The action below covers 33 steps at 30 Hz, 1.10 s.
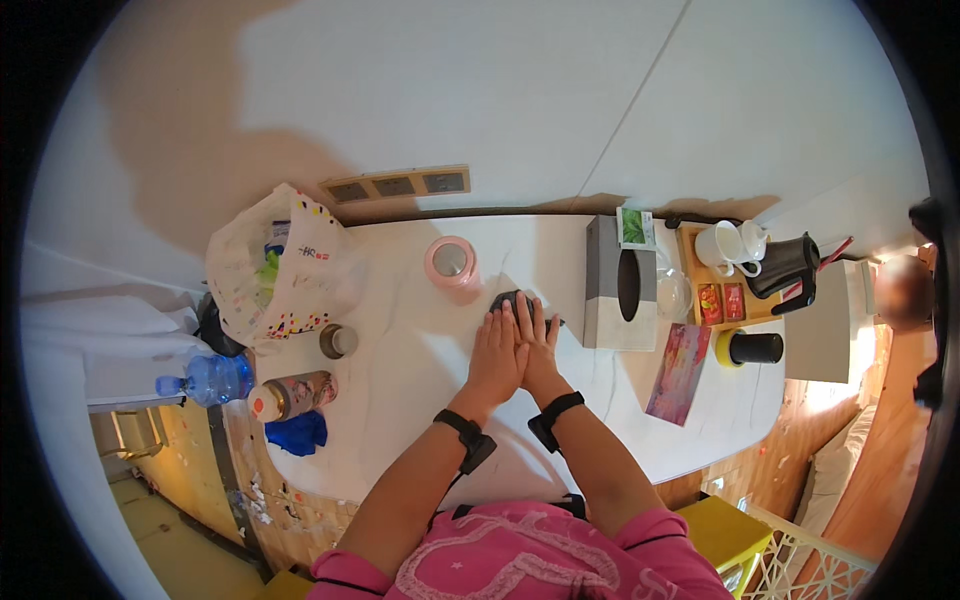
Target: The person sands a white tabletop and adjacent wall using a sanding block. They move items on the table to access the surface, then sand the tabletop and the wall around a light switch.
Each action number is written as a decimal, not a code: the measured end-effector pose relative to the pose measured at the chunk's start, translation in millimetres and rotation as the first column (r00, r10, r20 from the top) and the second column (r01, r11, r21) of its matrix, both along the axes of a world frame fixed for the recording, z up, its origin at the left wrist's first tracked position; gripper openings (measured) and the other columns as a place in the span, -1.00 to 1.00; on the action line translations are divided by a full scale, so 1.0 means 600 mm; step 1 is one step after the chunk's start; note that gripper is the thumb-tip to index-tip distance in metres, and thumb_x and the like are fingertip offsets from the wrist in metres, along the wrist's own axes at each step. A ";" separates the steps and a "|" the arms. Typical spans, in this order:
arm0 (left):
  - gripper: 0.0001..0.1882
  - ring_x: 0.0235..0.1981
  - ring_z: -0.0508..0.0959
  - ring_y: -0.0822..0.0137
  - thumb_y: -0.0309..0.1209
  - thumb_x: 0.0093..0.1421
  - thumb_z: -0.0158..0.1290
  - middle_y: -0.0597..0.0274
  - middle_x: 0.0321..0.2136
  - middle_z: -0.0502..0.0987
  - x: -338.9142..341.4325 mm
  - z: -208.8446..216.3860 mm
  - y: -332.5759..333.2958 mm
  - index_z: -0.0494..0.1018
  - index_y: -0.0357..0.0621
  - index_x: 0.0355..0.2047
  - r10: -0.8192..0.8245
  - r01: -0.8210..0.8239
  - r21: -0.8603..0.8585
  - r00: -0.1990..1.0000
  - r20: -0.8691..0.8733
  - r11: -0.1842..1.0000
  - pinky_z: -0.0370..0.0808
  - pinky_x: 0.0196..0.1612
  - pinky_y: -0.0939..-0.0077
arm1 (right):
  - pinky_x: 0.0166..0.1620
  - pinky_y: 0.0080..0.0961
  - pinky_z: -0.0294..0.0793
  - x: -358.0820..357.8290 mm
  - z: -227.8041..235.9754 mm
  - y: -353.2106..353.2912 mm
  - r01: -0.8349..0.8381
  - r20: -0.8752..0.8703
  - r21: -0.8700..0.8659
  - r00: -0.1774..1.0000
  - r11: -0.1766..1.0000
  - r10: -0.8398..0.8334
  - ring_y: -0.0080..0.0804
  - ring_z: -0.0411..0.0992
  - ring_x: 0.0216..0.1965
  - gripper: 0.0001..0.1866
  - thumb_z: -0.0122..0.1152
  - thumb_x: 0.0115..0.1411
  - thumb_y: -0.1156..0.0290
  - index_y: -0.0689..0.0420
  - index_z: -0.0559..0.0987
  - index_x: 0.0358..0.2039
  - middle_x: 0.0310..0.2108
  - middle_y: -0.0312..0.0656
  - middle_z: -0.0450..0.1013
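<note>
My left hand (497,352) and my right hand (538,340) lie side by side, fingers stretched flat, on a small dark object (508,299) on the white table (400,400). Only the object's far edge shows past my fingertips; what it is cannot be told. Both wrists carry black bands. A pink round container (451,262) with a shiny lid stands just beyond and left of my hands. A grey tissue box (620,285) stands right of them.
A patterned plastic bag (280,265), a small jar (338,340), a lying bottle (293,395), a blue water bottle (212,379) and a blue cloth (298,433) crowd the left. A yellow tray (722,300) with white cups, a black kettle (787,265), a dark cup (755,348) and a colourful card (680,372) are right.
</note>
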State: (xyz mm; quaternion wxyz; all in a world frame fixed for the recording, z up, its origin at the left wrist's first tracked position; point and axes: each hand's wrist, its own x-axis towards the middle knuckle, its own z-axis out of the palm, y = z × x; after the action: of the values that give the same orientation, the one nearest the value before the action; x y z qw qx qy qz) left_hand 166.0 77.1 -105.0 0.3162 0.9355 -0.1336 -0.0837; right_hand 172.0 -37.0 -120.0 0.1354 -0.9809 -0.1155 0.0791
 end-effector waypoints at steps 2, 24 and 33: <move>-0.26 0.41 0.04 -0.30 -0.20 0.41 -0.16 -0.27 0.43 -0.02 0.032 -0.003 -0.009 -0.10 -0.45 0.41 0.011 -0.011 -0.002 1.000 0.026 1.000 -0.04 0.44 -0.08 | 0.30 0.53 -0.27 0.029 -0.025 -0.005 0.001 0.085 -0.012 0.996 1.000 0.000 0.20 -0.32 0.50 -0.14 0.05 0.25 0.02 -0.08 0.00 0.50 0.54 -0.05 -0.31; -0.28 0.43 -0.01 -0.27 -0.16 0.45 -0.25 -0.37 0.39 0.02 0.159 -0.005 -0.046 -0.06 -0.51 0.39 0.138 -0.137 0.010 0.990 -0.037 0.990 -0.05 0.46 0.03 | 0.36 0.43 -0.30 0.182 -0.017 -0.031 -0.039 0.058 -0.053 0.997 0.998 0.042 0.09 -0.25 0.51 -0.22 -0.03 0.32 0.07 -0.14 -0.01 0.50 0.54 -0.15 -0.26; -0.24 0.46 -0.05 -0.20 -0.09 0.45 -0.25 -0.30 0.41 0.00 0.016 0.007 0.005 -0.10 -0.47 0.41 0.073 -0.065 0.102 0.994 -0.076 0.993 -0.11 0.47 0.06 | 0.37 0.40 -0.26 0.043 0.004 -0.004 -0.127 0.118 -0.035 0.984 0.991 0.131 0.14 -0.22 0.50 -0.17 0.04 0.26 0.08 -0.06 0.03 0.49 0.53 -0.07 -0.23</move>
State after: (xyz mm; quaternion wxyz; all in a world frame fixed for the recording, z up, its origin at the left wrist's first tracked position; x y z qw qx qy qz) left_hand 175.7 80.3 -101.0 0.2769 0.9501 -0.0842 -0.1166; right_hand 198.0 -39.2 -117.8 0.1096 -0.9760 -0.1855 0.0302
